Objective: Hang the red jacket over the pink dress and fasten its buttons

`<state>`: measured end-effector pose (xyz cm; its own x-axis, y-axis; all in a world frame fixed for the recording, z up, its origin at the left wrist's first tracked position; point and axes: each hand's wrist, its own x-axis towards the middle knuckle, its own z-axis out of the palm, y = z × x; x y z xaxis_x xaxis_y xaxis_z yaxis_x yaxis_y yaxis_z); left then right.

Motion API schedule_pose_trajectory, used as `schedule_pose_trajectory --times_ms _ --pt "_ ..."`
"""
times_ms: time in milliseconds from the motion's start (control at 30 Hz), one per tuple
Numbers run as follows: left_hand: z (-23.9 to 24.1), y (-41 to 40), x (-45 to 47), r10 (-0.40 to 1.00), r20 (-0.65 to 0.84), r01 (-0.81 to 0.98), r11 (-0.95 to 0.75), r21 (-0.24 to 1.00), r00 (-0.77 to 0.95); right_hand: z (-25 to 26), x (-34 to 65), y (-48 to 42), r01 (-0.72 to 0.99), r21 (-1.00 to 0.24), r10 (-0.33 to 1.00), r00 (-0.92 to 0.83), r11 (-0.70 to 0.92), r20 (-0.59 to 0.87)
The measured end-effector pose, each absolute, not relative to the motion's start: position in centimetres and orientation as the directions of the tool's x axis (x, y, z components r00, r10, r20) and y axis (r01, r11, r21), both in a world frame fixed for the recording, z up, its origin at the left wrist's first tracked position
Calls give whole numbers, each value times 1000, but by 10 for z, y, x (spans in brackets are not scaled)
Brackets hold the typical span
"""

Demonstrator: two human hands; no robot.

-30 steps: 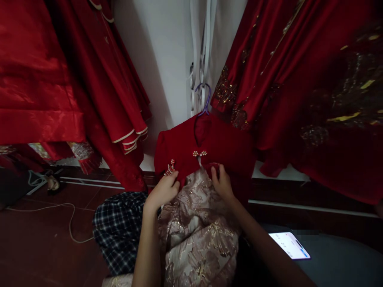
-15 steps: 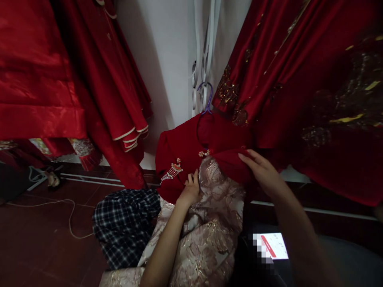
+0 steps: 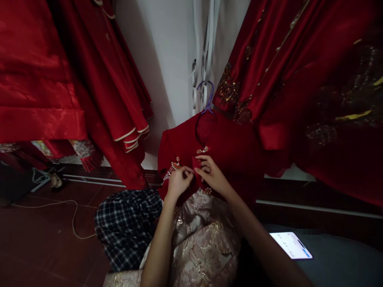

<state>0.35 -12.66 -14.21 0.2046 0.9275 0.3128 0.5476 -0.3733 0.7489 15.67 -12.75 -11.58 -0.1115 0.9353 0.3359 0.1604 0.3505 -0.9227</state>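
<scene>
A red jacket (image 3: 233,135) hangs on a purple hanger (image 3: 208,97). Its front has beaded ornaments: a clasp (image 3: 202,150) under the neckline and a tasselled brooch (image 3: 174,165) on one side. Both my hands meet at the front opening, below the clasp. With bent fingers my left hand (image 3: 180,182) grips the front edge near the brooch. My right hand (image 3: 212,175) pinches the other front edge, folding a bit of red cloth upward. The fingertips nearly touch, and the exact hold between them is partly hidden. Under the jacket spreads a pale pink-gold floral brocade dress (image 3: 206,255).
Red garments (image 3: 38,79) hang on the left, and red embroidered ones (image 3: 275,79) on the right. White metal scrollwork (image 3: 206,40) stands against the wall. Dark plaid cloth (image 3: 128,223) lies beside the dress. A lit phone (image 3: 290,245) rests at lower right; a cable (image 3: 74,215) crosses the tiled floor.
My right hand has moved left, bringing its jacket front across the brocade to the middle. My left hand has shifted slightly left and up, and its fingers now pinch the edge.
</scene>
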Motion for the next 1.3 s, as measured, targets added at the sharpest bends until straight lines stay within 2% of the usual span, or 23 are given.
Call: schedule_pose_trajectory --times_ms 67,100,167,300,467,600,800,900,1067,1300 --pt "-137 -124 -3 874 471 601 -315 735 -118 -111 157 -130 119 -933 925 -223 338 307" --pt "-137 -122 -5 827 517 603 -300 739 -223 -107 157 -132 106 -933 916 -256 345 310" --pt "-142 -119 -4 783 545 546 -327 771 -301 -101 158 -135 98 -926 894 -315 364 318" --pt "-159 -111 2 799 536 364 -430 826 -273 -97 157 -139 61 -932 880 -357 357 314" --pt "-167 -105 4 834 472 251 -411 877 -285 -104 149 -131 71 -938 909 -279 340 309" --pt "-163 -105 1 862 428 138 -406 904 -272 -116 140 -110 74 -920 914 -170 384 368" --pt "-157 -108 0 869 416 0 -432 902 -269 -124 125 -95 261 -844 879 -47 469 474" --pt "-158 -107 0 873 405 -4 -421 907 -271 -122 120 -99 352 -787 847 -33 507 531" --pt "-161 -105 -2 856 427 92 -420 903 -290 -120 117 -103 458 -712 821 -73 532 566" --pt "-155 -108 -7 874 410 101 -398 912 -259 -124 114 -100 459 -704 803 -36 542 595"
